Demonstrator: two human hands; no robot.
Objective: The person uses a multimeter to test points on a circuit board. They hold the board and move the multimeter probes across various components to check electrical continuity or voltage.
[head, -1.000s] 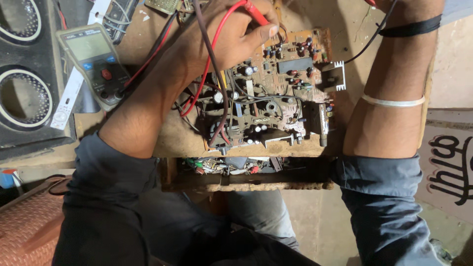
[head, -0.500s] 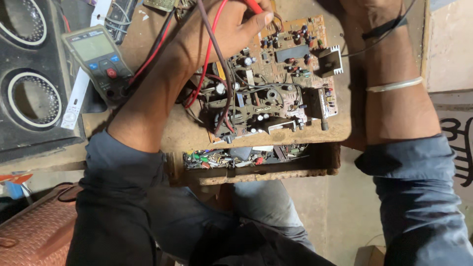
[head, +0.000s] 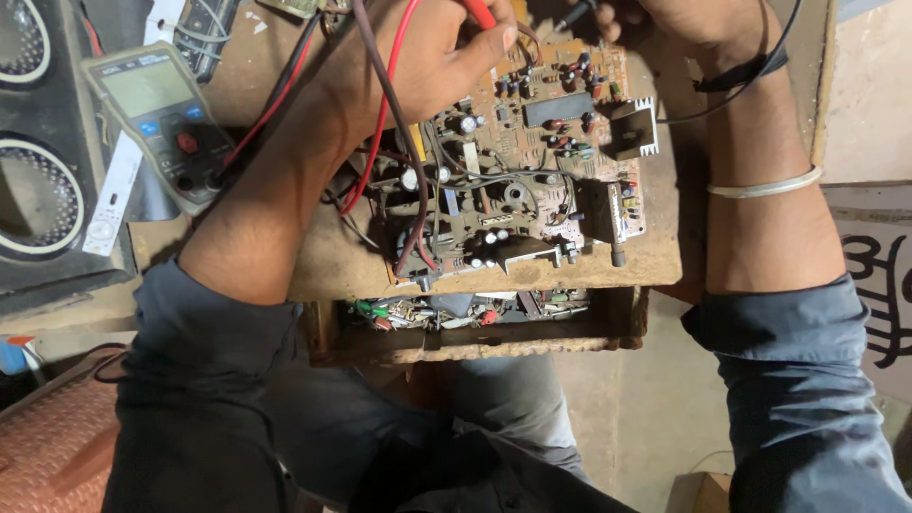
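Your wooden workbench (head: 332,266) fills the middle of the view, worn and dusty, with a shallow open drawer (head: 475,328) under its front edge holding small loose parts. To your left stand the dark speaker cones (head: 38,190), and beside them lies the grey multimeter (head: 161,119), its face turned up toward you, though the view is too coarse to read it.

On the bench top sits the brown circuit board (head: 518,161), crowded with capacitors, coils and a finned silver heat sink (head: 632,128) near its right side. This is the thing you are working on, and it lies flat, roughly centred between your forearms.

Your left hand (head: 418,66) is closed around the red probe (head: 480,13), its red lead (head: 375,123) looping down across the board and back toward the meter. The tip appears to come down near the board's upper left, but your fingers hide the exact contact point. Your right hand (head: 693,19) sits at the top edge of the frame with the black probe (head: 570,15) at its fingers; it looks pinched there, yet the hand is cropped, so I cannot tell the grip for sure. A thin black lead (head: 731,81) crosses your wrist above the silver bangle (head: 765,183).

You seem to be mid-measurement, probing two points on the board. The next move calls for steady tips on the chosen joints, no bridging of neighbouring pins, and a glance left to the meter.
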